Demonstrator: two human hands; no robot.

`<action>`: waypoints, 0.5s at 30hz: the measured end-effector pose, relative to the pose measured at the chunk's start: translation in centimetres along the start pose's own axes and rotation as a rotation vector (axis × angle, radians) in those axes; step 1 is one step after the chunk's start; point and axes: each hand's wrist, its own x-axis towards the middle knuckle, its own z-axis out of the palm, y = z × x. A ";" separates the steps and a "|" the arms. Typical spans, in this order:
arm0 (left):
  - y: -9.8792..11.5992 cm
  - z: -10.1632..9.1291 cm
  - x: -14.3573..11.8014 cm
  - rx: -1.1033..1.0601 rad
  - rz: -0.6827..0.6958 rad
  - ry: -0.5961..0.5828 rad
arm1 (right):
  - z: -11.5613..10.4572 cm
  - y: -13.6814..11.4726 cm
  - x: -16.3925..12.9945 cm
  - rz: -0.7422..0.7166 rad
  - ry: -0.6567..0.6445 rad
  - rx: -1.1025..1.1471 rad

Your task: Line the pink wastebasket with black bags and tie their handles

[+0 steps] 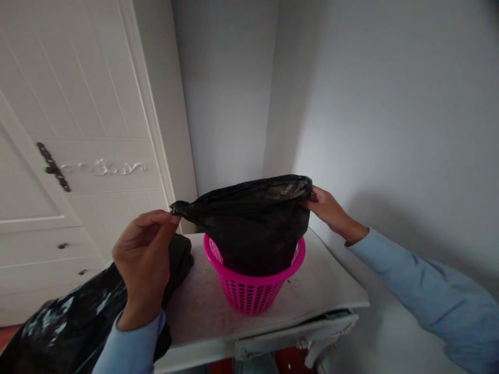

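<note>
A black plastic bag (253, 223) is stretched between my two hands, its mouth spread sideways and its lower part down inside a pink basket (253, 293). My left hand (146, 254) pinches a twisted corner of the bag's rim, out to the left of the basket. On the other side, my right hand (327, 208) grips the opposite edge of the rim, with some fingers hidden behind the plastic. The basket has perforated walls and stands upright on a white table. How deep the bag reaches inside it is hidden by the basket's front.
The white table (327, 280) has a slightly open drawer front (300, 335) below its top. More black plastic (74, 322) lies at the lower left, beside my left arm. A white wardrobe (89, 114) stands at the left, and a grey wall (390, 114) rises close on the right.
</note>
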 end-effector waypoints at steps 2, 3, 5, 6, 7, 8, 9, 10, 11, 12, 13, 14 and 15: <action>0.1 0.0 0.1 0.022 0.111 0.145 | -0.7 0.2 0.9 0.048 0.067 0.087; -0.1 -0.1 0.1 0.023 0.171 0.213 | -1.0 0.3 1.2 0.089 0.104 0.146; -0.9 -0.7 -0.1 0.019 0.226 0.276 | -1.4 0.6 1.4 0.159 0.161 0.249; -1.4 -1.1 -0.2 0.032 0.197 0.251 | -1.5 0.7 1.2 0.181 0.164 0.285; -2.1 -1.5 -0.3 0.060 0.125 0.191 | -1.6 0.7 1.0 0.191 0.147 0.307; -2.8 -2.0 -0.3 0.098 0.019 0.110 | -1.6 0.7 0.6 0.191 0.114 0.317; -3.6 -2.4 -0.2 0.132 -0.097 0.025 | -1.6 0.6 0.1 0.183 0.068 0.314; -4.4 -2.7 -0.1 0.159 -0.217 -0.066 | -1.6 0.6 -0.3 0.167 0.012 0.300; -5.2 -3.0 0.3 0.173 -0.332 -0.159 | -1.7 0.6 -0.8 0.150 -0.048 0.279; -6.0 -3.1 0.7 0.173 -0.433 -0.250 | -1.8 0.7 -1.2 0.138 -0.100 0.260; -6.8 -3.1 1.2 0.163 -0.514 -0.342 | -2.0 0.8 -1.6 0.135 -0.139 0.248; -7.5 -3.0 1.7 0.150 -0.571 -0.430 | -2.1 1.0 -1.9 0.145 -0.161 0.246; -8.2 -2.7 2.3 0.133 -0.607 -0.510 | -2.3 1.3 -2.1 0.167 -0.163 0.252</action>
